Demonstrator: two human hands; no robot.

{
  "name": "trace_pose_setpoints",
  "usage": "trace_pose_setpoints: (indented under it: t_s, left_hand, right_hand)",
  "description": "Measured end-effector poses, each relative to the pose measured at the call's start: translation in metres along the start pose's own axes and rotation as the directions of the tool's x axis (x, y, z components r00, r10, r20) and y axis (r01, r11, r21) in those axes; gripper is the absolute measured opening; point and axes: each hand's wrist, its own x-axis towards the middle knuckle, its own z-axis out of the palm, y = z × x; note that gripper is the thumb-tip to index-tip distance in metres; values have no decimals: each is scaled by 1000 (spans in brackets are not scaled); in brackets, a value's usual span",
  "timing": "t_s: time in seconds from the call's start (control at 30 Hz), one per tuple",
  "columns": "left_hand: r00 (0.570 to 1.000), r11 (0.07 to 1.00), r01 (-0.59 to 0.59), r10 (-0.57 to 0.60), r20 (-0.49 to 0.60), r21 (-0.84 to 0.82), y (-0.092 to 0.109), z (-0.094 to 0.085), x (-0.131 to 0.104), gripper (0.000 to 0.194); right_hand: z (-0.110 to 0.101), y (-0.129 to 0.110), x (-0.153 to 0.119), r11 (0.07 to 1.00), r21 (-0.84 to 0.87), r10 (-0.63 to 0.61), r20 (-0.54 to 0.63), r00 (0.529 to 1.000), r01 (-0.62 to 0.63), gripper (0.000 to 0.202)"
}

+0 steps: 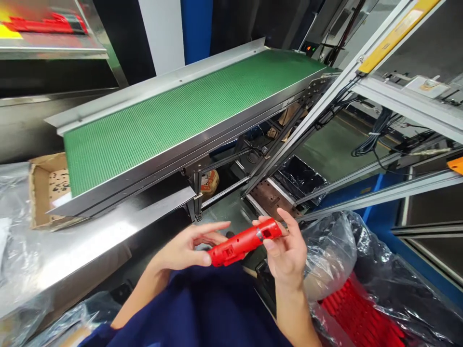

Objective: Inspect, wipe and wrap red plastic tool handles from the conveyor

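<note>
A red plastic part (240,243), long and narrow with small openings and a silvery band near its right end, is held slantwise between my two hands. My left hand (190,246) has its thumb on the part's left end, with the fingers stretched behind it. At the right end, my right hand (287,248) grips the part between thumb and fingers, its index finger raised. The part's far side is hidden.
A green conveyor belt (173,115) runs diagonally ahead. A cardboard box (38,193) sits at its left end on a metal table (133,212). Clear plastic bags with red parts (361,308) lie lower right. Aluminium framing (311,106) rises at right.
</note>
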Motion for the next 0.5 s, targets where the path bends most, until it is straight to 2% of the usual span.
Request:
trace_pose_setpoints:
  t_s: [0.07,0.13,0.2,0.3,0.4,0.5]
  left_hand:
    - [999,991,19,-14,-34,134,3,8,4,93]
    - [997,976,52,-41,-58,210,3,18,9,90]
    - [997,987,67,-61,-44,148,1,28,14,83]
    - [997,997,66,-67,-24,-47,-4,38,17,82]
    - [994,986,73,-84,-68,-153,-7,41,18,81]
    - [989,980,68,-92,-119,-189,-9,43,19,75]
  right_hand:
    - [5,3,-1,1000,-17,18,84,996,-16,59]
    - [11,6,-2,999,-35,5,139,990,0,55]
    - [17,8,-3,998,-62,-8,180,984,19,49]
    - [22,10,-4,991,-127,-2,229,974,32,43]
    - [20,11,-3,986,-160,-11,231,973,50,46]
    - [15,12,-3,983,-176,-11,197,980,47,47]
